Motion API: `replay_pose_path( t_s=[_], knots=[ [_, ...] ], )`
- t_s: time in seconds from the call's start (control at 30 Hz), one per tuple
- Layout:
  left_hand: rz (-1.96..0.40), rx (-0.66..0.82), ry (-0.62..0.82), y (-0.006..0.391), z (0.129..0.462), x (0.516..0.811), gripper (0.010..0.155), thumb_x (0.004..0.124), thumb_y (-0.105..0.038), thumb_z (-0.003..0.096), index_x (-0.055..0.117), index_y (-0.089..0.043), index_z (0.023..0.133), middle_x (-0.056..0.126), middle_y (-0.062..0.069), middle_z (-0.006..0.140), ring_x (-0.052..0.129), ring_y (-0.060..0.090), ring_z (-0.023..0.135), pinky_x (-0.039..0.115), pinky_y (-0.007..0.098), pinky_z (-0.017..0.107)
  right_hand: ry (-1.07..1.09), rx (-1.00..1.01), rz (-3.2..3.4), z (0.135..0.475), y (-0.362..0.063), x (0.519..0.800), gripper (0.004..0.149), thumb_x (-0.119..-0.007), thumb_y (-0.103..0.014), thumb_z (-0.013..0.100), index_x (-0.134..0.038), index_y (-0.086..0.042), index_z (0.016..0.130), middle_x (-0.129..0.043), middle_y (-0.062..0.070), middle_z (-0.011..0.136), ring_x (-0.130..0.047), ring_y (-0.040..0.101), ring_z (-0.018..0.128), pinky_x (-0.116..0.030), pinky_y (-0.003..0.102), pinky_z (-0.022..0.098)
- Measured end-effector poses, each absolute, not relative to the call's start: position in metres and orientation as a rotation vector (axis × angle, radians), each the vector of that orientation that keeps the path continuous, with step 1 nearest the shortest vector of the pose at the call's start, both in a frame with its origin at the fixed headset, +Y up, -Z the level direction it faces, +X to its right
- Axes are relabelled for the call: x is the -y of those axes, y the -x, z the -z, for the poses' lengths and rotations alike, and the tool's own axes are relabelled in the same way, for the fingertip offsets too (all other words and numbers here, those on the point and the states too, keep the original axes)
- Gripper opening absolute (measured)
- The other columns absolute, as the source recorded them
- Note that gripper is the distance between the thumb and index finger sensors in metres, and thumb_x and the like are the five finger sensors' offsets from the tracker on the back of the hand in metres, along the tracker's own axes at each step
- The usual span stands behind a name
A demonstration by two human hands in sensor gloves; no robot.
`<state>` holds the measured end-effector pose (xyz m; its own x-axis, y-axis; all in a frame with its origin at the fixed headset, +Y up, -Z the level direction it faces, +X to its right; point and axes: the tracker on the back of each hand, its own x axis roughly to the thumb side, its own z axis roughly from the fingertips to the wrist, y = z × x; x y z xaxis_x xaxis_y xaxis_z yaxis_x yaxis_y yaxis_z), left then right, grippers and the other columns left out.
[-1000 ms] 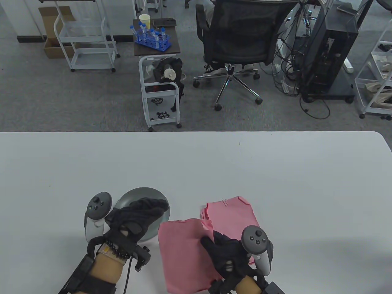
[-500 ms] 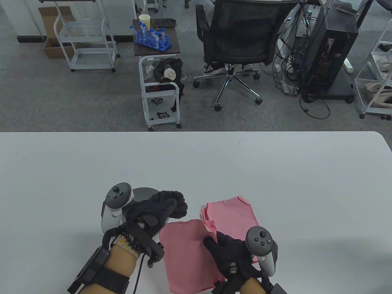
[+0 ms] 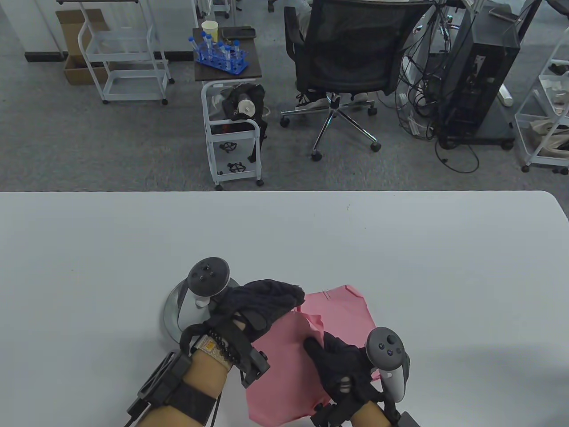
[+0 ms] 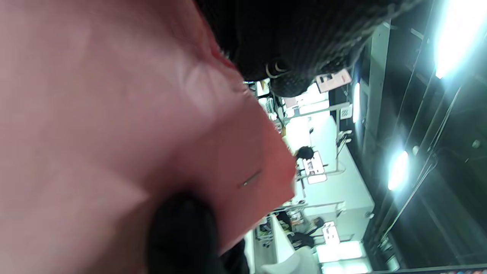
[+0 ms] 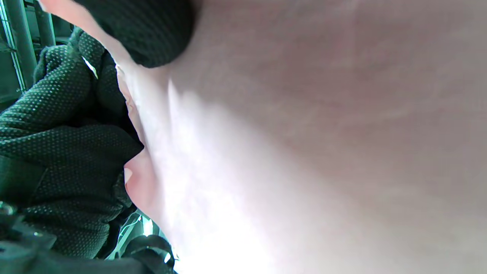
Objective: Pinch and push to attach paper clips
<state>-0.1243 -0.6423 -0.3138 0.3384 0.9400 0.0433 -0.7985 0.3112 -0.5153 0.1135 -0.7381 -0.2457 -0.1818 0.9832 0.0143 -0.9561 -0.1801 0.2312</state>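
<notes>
My right hand [image 3: 321,352] grips a pink paper sheet [image 3: 284,364] near its top right corner and holds it tilted off the table. My left hand [image 3: 297,303] is at that sheet's top edge, fingers curled. In the left wrist view its fingertips [image 4: 289,57] pinch a silver paper clip [image 4: 275,69] just beside the pink sheet [image 4: 114,114]. The clip also glints in the right wrist view [image 5: 90,67] next to the sheet's edge [image 5: 140,125]. A second pink stack [image 3: 349,311] lies flat behind, with a clip [image 3: 327,293] on its far edge.
A round metal dish [image 3: 171,311] sits on the white table [image 3: 400,249] left of the papers, mostly hidden under my left hand and tracker. An office chair and carts stand on the floor beyond the far edge.
My left hand has moved right from over the dish to the top edge of the held sheet. My right hand has shifted the sheet slightly right and raised its corner.
</notes>
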Motion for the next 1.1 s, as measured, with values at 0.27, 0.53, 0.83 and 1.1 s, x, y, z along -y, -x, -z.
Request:
replay_pose_path(
  t_s=[0.27, 0.53, 0.83, 1.1],
  knots=[
    [-1.201, 0.333, 0.426, 0.125, 0.318, 0.649, 0.037, 0.089, -0.037, 0.0370, 0.100, -0.032, 0.072, 0.103, -0.006, 0.072, 0.097, 0.019, 0.080, 0.068, 0.047, 0.070, -0.222, -0.196, -1.754, 0.247, -0.115, 0.737, 0.041, -0.072, -0.038, 0.044, -0.074, -0.023, 0.082, -0.097, 0.001, 0.061, -0.103, 0.024, 0.044, -0.081, 0.044, 0.049],
    [-1.286, 0.326, 0.526, 0.126, 0.319, 0.657, 0.038, 0.088, -0.039, 0.0386, 0.099, -0.028, 0.073, 0.106, -0.002, 0.069, 0.087, 0.024, 0.089, 0.063, 0.048, 0.073, -0.220, -0.208, -1.728, 0.247, -0.115, 0.736, 0.041, -0.072, -0.038, 0.044, -0.074, -0.023, 0.082, -0.097, 0.001, 0.060, -0.103, 0.024, 0.043, -0.081, 0.044, 0.049],
    [-1.272, 0.322, 0.510, 0.124, 0.318, 0.657, 0.037, 0.088, -0.040, 0.0383, 0.099, -0.030, 0.073, 0.105, -0.003, 0.071, 0.078, 0.025, 0.095, 0.060, 0.049, 0.074, -0.227, -0.194, -1.736, 0.247, -0.115, 0.735, 0.041, -0.072, -0.038, 0.044, -0.074, -0.024, 0.082, -0.097, 0.000, 0.060, -0.103, 0.023, 0.044, -0.081, 0.044, 0.050],
    [-1.193, 0.343, 0.471, 0.121, 0.315, 0.655, 0.037, 0.088, -0.041, 0.0394, 0.098, -0.031, 0.074, 0.102, -0.003, 0.075, 0.072, 0.025, 0.099, 0.058, 0.049, 0.075, -0.213, -0.211, -1.661, 0.248, -0.117, 0.736, 0.041, -0.072, -0.038, 0.044, -0.074, -0.022, 0.082, -0.098, 0.000, 0.058, -0.104, 0.023, 0.042, -0.081, 0.043, 0.049]
  ],
)
